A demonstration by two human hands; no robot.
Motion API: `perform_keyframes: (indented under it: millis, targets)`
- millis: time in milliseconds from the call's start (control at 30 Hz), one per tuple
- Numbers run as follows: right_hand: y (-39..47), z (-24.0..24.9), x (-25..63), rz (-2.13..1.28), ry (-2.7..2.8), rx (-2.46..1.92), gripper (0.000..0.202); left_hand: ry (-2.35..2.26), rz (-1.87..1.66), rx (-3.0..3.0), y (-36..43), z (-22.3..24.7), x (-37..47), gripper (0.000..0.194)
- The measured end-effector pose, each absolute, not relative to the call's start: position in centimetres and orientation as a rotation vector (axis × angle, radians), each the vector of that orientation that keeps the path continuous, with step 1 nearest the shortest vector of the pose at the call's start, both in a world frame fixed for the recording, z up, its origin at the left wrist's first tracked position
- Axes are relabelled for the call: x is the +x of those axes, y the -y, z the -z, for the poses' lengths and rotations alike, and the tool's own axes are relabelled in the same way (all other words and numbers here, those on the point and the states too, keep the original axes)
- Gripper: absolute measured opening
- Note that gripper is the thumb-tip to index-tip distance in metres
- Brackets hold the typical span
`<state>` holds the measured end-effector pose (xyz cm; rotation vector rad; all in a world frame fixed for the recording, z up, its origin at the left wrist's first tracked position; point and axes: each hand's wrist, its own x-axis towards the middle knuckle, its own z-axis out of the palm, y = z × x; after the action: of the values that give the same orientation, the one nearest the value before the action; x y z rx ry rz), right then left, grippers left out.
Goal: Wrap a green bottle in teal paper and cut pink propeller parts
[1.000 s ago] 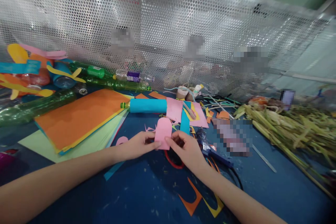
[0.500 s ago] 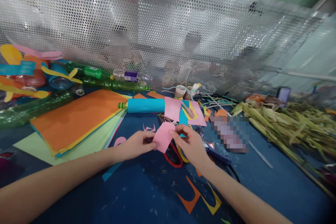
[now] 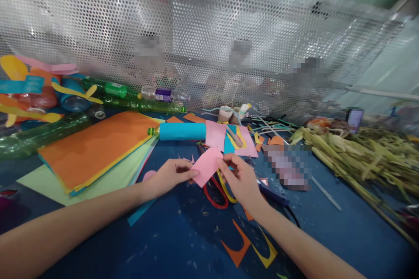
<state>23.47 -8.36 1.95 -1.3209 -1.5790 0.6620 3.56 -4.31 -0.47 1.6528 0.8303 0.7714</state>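
Observation:
A pink paper piece (image 3: 207,166) with a rounded top is held up between both hands over the blue table. My left hand (image 3: 173,174) pinches its lower left edge. On the other side, my right hand (image 3: 239,178) grips its right edge between thumb and fingers. Beneath the paper lie red-handled scissors (image 3: 218,202) and a yellow-handled pair (image 3: 229,192), their blades partly hidden. Behind the hands lies a bottle wrapped in blue paper (image 3: 182,131), its green cap to the left. A pink sheet (image 3: 215,135) touches its right end.
Stacked coloured sheets (image 3: 98,148) and green bottles (image 3: 46,133) lie left, beside paper-covered bottle models (image 3: 39,87). A blue glue gun (image 3: 273,194) is right, near dried husks (image 3: 347,157). Orange (image 3: 240,246) and yellow offcuts (image 3: 266,255) lie in front. A perforated metal screen (image 3: 203,39) stands behind.
The pink paper has turned a little clockwise and tilts more to the right. Both hands still pinch it, and the right fingers have shifted slightly along its edge.

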Motion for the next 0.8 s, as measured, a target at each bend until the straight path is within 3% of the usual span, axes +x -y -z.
perform_keyframes:
  millis: [233,433,800]
  targets:
    - [8.3,-2.0,23.3,-0.766,1.555,-1.279,0.022,-0.850,-0.795,1.655,4.3,0.6,3.5,0.021]
    - [9.2,-2.0,22.1,-1.067,1.688,-1.265,0.030,-0.906,-0.974,1.709,5.0,-0.5,3.5,0.021]
    - [10.8,-1.4,21.2,-0.965,1.799,-1.329,0.024,-0.877,-0.989,1.609,7.4,-1.8,4.2,0.016]
